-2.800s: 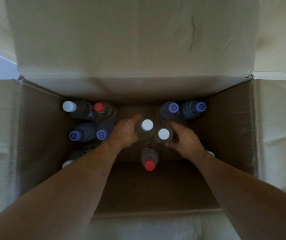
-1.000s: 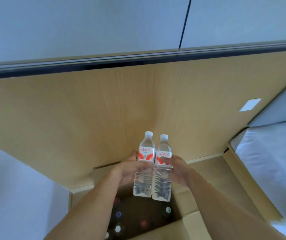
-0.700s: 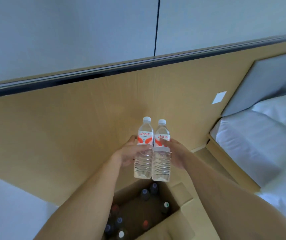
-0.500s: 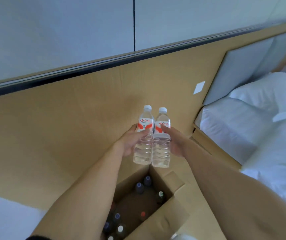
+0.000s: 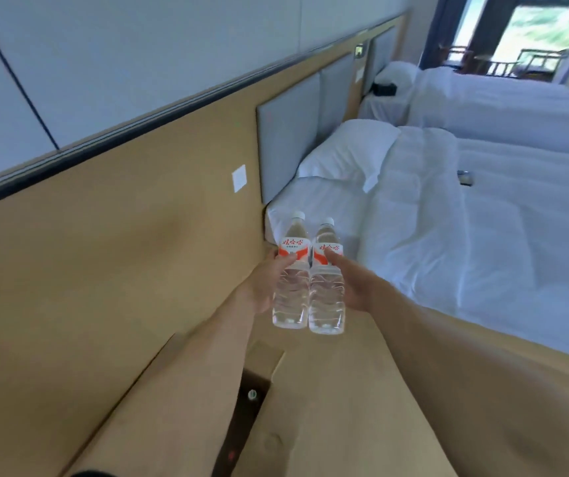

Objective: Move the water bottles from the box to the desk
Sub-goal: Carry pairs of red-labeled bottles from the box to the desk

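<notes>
Two bare forearms reach forward from the bottom of the view, converging toward the middle, where each hand carries one bottle. Below and between the forearms, nearest the person, the open cardboard box (image 5: 262, 364) shows as a dark slot with a white-capped bottle in the box (image 5: 251, 394) and a faint red cap lower down, both well under the hands. Farther out, the left hand (image 5: 265, 283) has its thumb curled across the front of the left water bottle (image 5: 291, 290) just under the red and white label, with the palm against the bottle's left side; its fingers are hidden behind the bottle. The right hand (image 5: 353, 285) mirrors it, thumb laid over the label of the right water bottle (image 5: 326, 297) and palm cupping the right side, so each hand grips its own bottle. Both bottles stand upright with white caps on top, pressed side by side and touching between the two hands, held in the air above the box. To the left of the left hand runs a tan wood wall panel (image 5: 104, 253) with a small white switch plate (image 5: 239, 178). Beyond and to the right of the right hand lies a bed with white bedding (image 5: 465, 235), a pillow (image 5: 348, 151) at its head against a grey padded headboard (image 5: 288, 132). Past it sits a second white bed (image 5: 503, 108), and farthest off a bright window (image 5: 544, 25).
</notes>
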Demonstrator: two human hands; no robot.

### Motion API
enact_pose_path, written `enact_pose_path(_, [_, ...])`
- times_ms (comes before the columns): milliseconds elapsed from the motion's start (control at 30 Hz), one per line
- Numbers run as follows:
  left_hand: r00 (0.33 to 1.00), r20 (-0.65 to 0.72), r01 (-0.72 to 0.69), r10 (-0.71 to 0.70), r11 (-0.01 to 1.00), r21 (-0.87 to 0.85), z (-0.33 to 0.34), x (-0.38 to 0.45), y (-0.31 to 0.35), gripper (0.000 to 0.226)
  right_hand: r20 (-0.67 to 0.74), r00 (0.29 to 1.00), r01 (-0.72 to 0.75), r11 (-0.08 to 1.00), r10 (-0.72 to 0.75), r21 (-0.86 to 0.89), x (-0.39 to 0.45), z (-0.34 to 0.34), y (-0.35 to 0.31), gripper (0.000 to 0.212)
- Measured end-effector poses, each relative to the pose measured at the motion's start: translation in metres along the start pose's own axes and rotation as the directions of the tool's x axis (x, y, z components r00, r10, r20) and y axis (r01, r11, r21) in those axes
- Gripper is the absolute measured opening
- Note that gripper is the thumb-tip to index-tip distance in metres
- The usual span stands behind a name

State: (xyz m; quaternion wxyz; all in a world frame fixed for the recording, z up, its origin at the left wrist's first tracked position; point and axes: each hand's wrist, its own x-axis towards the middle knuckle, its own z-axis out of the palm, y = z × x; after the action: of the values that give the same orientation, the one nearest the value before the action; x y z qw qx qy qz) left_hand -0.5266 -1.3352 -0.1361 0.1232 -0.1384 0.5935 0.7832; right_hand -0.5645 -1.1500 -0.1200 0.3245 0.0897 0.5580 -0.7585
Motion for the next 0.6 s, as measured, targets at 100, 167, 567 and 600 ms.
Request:
enact_pose_path(100, [0.989,0.140,0.029,-0.037,0.998,0.061,0.070,0.019,-0.009,0.041,-0.061,0.998,0.032,0.999,-0.030,0.038,-0.041,-0.062,-0.013,0.051])
enact_pose_path(167, [0.984,0.168,0.048,-0.062,0.995,0.087,0.120,0.026,-0.016,0.048,-0.079,0.996,0.057,0.996,-0.052,0.063,-0.072,-0.106,-0.018,0.048])
enact_pose_path(567, [0.857,0.433,0.123,-0.278,0.928,0.352,0.398,0.006,-0.094,0.054,-0.415,0.902,0.143,0.989,-0.118,0.029,-0.272,-0.338,-0.008,0.063])
enact_pose_path(600, [0.842,0.452,0.125,-0.295,0.921,0.368,0.419,0.001,-0.101,0.055,-0.463,0.879,0.130,0.992,-0.113,0.006,-0.289,-0.353,-0.005,0.060])
